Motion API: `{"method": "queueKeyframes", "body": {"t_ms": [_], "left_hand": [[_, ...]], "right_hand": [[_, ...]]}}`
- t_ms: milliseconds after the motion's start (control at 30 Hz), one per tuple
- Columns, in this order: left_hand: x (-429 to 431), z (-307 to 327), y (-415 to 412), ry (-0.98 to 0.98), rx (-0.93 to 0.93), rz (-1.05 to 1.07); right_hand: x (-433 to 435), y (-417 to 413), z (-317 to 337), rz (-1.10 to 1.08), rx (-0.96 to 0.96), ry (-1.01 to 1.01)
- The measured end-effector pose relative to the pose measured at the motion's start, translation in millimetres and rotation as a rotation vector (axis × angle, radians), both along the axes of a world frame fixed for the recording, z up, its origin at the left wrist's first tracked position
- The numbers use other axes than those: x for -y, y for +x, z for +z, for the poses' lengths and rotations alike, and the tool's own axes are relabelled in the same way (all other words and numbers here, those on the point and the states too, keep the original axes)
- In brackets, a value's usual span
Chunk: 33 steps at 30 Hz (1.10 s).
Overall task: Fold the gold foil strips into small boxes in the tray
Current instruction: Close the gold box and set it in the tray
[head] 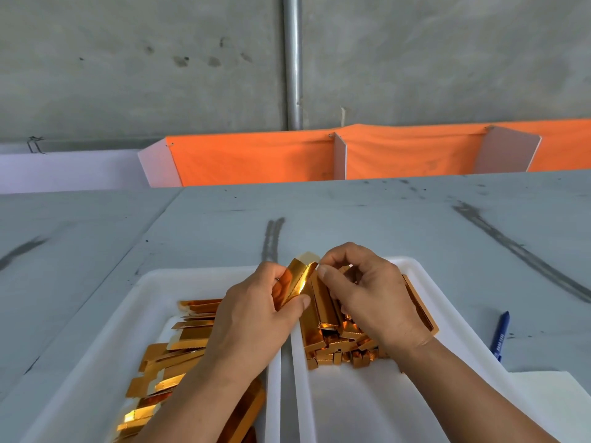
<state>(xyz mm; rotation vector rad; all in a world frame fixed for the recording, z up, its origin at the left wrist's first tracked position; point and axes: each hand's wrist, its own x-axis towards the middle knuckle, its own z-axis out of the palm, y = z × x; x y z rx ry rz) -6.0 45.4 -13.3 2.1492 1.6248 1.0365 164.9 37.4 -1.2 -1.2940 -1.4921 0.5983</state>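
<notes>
Head view: left hand (256, 314) grips the foil strip (295, 282), long axis 7-to-1 o'clock; right hand (367, 292) pinches its top edge from 3 o'clock.

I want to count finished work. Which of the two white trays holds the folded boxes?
The right tray, under the right hand: its gold pieces are folded boxes. The left tray holds only flat strips.

Surface finishes
Foil strips (295, 282) glossy metallic gold; trays (412, 270) smooth white plastic; worktop (351, 219) matt grey, scuffed; pipe (292, 59) dull metal.
</notes>
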Motion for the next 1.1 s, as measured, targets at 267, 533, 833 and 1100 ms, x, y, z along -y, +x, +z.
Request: {"method": "queueKeyframes", "body": {"t_ms": [267, 533, 833, 1100], "left_hand": [[2.2, 0.5, 6.9, 0.037, -0.100, 0.041], [7.0, 0.2, 13.6, 0.100, -0.179, 0.011], [7.4, -1.7, 14.2, 0.113, -0.144, -0.056], [10.5, 0.0, 14.8, 0.113, -0.126, -0.091]], "right_hand": [[-1.3, -2.2, -4.3, -0.057, 0.216, 0.065], [0.9, -3.1, 0.6, 0.193, -0.159, -0.185], [-1.9, 1.4, 5.0, 0.093, -0.268, -0.154], [-3.5, 7.3, 4.9, 0.084, -0.301, -0.169]]}}
